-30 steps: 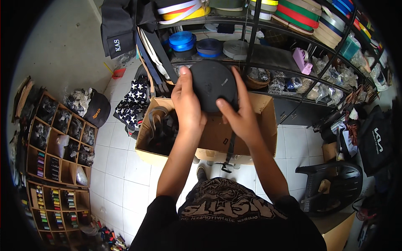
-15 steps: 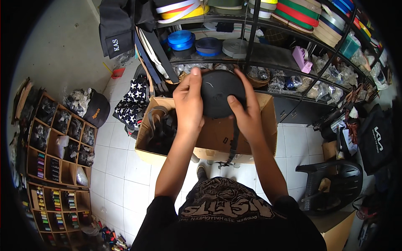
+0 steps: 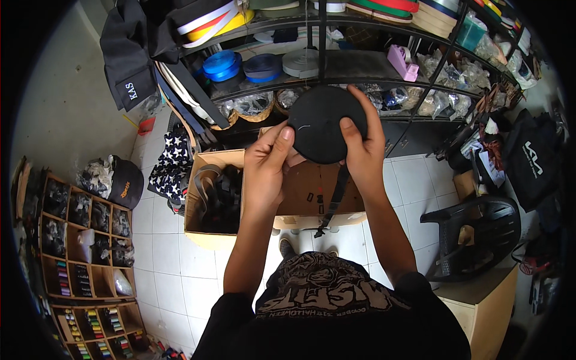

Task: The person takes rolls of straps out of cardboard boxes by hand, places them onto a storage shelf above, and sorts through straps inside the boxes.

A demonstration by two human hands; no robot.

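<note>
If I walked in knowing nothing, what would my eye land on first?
Most likely the round black disc, held between the left hand and the right hand near the middle of the view. After that, perhaps the bright blue rolls on the shelf beyond, toward the left, and the purple dispenser farther right. Colourful thread spools may also draw attention at lower left.

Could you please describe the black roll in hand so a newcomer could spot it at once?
Find the open cardboard box before the dark shelves. Above it, the left hand and right hand hold a round black roll. Unlike the blue rolls and grey roll on the shelves, it is black, with a small pale mark.
</note>
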